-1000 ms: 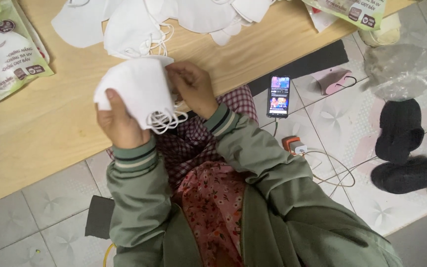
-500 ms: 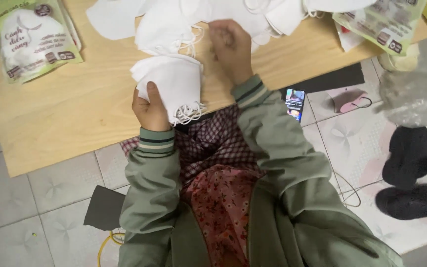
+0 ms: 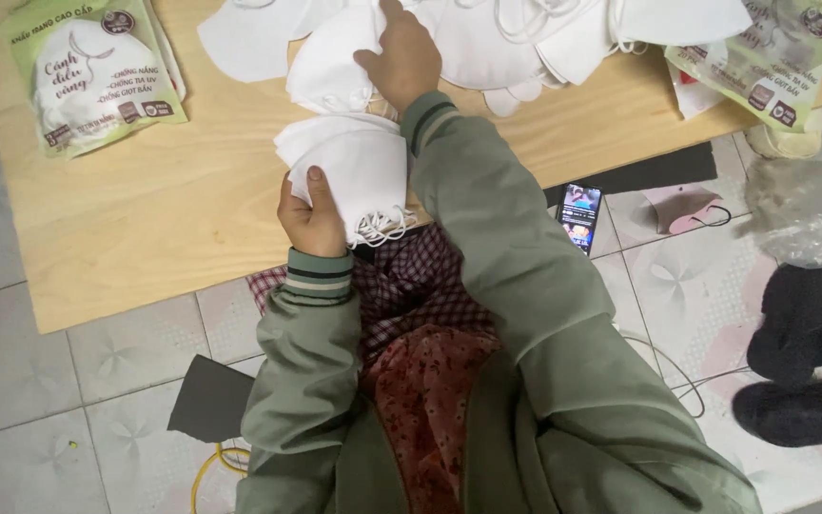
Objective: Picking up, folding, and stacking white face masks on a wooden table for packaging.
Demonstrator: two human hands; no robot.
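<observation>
My left hand (image 3: 312,213) grips a stack of folded white face masks (image 3: 349,168) at the near edge of a low wooden board (image 3: 145,209), thumb on top, ear loops dangling at the bottom. My right hand (image 3: 401,55) reaches forward and rests on a single white mask (image 3: 330,65) at the front of a loose pile of white masks (image 3: 525,29) spread across the far side of the board. Its fingers press on that mask; whether they pinch it is unclear.
A green and white printed mask pouch (image 3: 92,71) lies at the board's left, another pouch (image 3: 773,57) at the right. On the tiled floor are a lit phone (image 3: 579,215), a cable (image 3: 663,366), dark socks (image 3: 801,324), crumpled clear plastic (image 3: 806,214) and a dark mat (image 3: 209,400).
My right hand left the held stack and reached forward to the pile on the board. My left hand lowered the stack toward the board's near edge. The camera view shifted right.
</observation>
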